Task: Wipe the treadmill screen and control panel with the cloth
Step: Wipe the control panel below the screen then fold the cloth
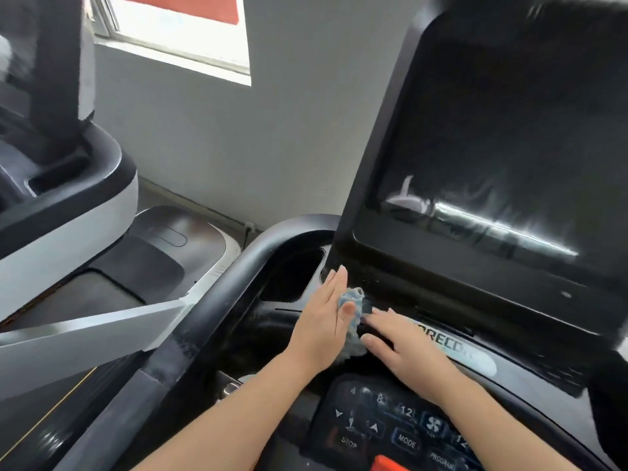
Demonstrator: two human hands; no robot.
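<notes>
Left hand: we see our left hand (328, 312) stretched out nearly flat on the black console, fingers straight and pointing toward the lower left corner of the screen; its thumb presses on the cloth, so the hand is unclenched and pinning the fabric rather than gripping it.
Right hand: our right hand (396, 343) lies flat and unclenched, palm down, just below the screen's bottom edge, its fingertips at the cloth's right side.
Cloth: we find the bluish cloth (353, 312) bunched up between our two hands, lying on the console ledge right under the screen, partly hidden beneath the left palm.
Screen: the large dark screen (492, 158) stands tilted back above our hands, with streaky bright reflections across its lower part.
Control panel: we see the control panel (401, 426) below our right wrist, with lit keys reading STOP, MODE and PROGRAM, arrows and a fan symbol.
Cup holder: a deep black recess (292, 277) sits just left of our left hand.
Handrail: a curved black handrail (217, 300) runs along the console's left side.
Surroundings: another machine (61, 185) stands at the left, under a bright window (180, 28) in a grey wall.
</notes>
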